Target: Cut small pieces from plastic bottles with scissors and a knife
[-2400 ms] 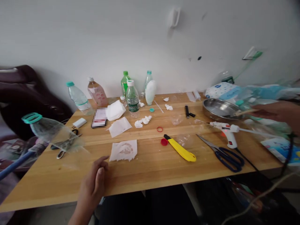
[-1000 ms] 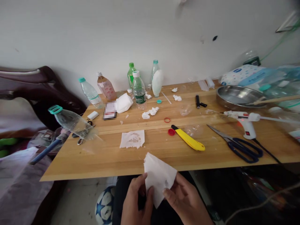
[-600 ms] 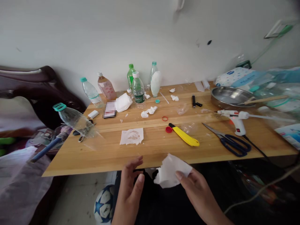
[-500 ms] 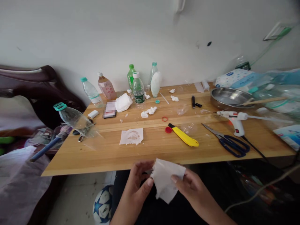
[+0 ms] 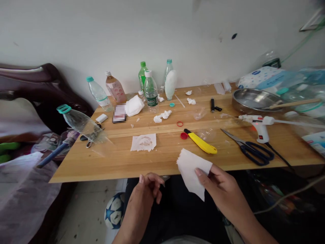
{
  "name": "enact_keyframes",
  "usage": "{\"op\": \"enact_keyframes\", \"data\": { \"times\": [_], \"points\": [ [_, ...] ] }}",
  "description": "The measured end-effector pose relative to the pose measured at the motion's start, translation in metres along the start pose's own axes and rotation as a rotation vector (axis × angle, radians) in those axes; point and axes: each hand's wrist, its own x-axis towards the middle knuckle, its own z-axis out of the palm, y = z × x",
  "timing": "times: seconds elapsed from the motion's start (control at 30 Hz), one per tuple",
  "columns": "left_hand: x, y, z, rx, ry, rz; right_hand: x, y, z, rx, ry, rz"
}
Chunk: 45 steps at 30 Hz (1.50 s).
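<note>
My right hand (image 5: 218,188) pinches a piece of white tissue paper (image 5: 191,173) between thumb and fingers, over the table's front edge. The sheet's left side is torn and ragged. My left hand (image 5: 146,193) is apart from it, fingers loosely curled and thumb separate, with nothing seen in it. A small pale scrap (image 5: 165,179) shows just beyond its fingertips. On the table ahead lies another torn tissue piece (image 5: 143,142) with a brownish smudge. A yellow utility knife (image 5: 201,141) lies beyond the held sheet, beside a red cap (image 5: 183,136).
Scissors (image 5: 250,147), a glue gun (image 5: 256,125) and a metal pan (image 5: 256,101) occupy the right side. A clear bottle (image 5: 151,89) stands among others at the back. A cut bottle (image 5: 81,125) lies at the left edge. Crumpled tissue (image 5: 163,116) lies mid-table.
My left hand has let go of the tissue paper and drawn away to the left. My right hand has carried the sheet up and to the right. The view has shifted slightly.
</note>
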Motion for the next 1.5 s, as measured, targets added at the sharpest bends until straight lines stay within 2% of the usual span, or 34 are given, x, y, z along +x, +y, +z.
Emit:
{"op": "enact_keyframes", "data": {
  "times": [0.1, 0.23, 0.3, 0.5, 0.6, 0.67, 0.77, 0.87, 1.0, 1.1, 1.2, 1.27, 1.33, 1.43, 1.5],
  "points": [
    [0.002, -0.001, 0.007, -0.072, -0.024, -0.072, -0.002, 0.0, 0.004, 0.112, -0.109, 0.01],
    [0.003, -0.003, 0.012, -0.13, -0.165, -0.154, -0.004, 0.006, 0.012, 0.267, -0.244, 0.088],
    [0.003, -0.004, 0.01, -0.109, -0.194, -0.176, -0.003, 0.007, 0.014, 0.301, -0.285, 0.122],
    [-0.001, -0.001, 0.002, -0.021, -0.212, -0.207, 0.0, 0.001, 0.013, 0.371, -0.325, 0.108],
    [-0.001, 0.002, 0.001, 0.027, -0.206, -0.192, 0.001, 0.001, 0.009, 0.29, -0.276, 0.137],
    [-0.002, 0.003, 0.001, 0.07, -0.21, -0.175, 0.0, 0.001, 0.005, 0.202, -0.287, 0.14],
    [-0.005, 0.004, -0.004, 0.136, -0.235, -0.088, -0.003, -0.006, 0.002, 0.057, -0.411, 0.059],
    [-0.011, 0.003, -0.014, 0.263, -0.269, 0.061, -0.01, -0.016, 0.001, -0.05, -0.472, -0.103],
    [-0.016, 0.007, -0.024, 0.537, -0.332, 0.318, -0.019, -0.024, 0.005, -0.216, -0.454, -0.288],
    [-0.015, 0.014, -0.027, 0.758, -0.408, 0.414, -0.019, -0.02, 0.012, -0.237, -0.396, -0.391],
    [-0.012, 0.018, -0.028, 0.928, -0.478, 0.482, -0.011, -0.012, 0.018, -0.181, -0.274, -0.363],
    [-0.012, 0.019, -0.029, 0.997, -0.512, 0.54, -0.003, -0.008, 0.019, -0.178, -0.243, -0.323],
    [-0.012, 0.018, -0.031, 1.065, -0.536, 0.579, 0.005, -0.008, 0.017, -0.214, -0.322, -0.315],
    [-0.012, 0.015, -0.034, 1.161, -0.558, 0.597, 0.012, -0.012, 0.015, -0.278, -0.52, -0.316],
    [-0.013, 0.014, -0.037, 1.196, -0.572, 0.595, 0.013, -0.015, 0.014, -0.285, -0.581, -0.311]
  ]
}}
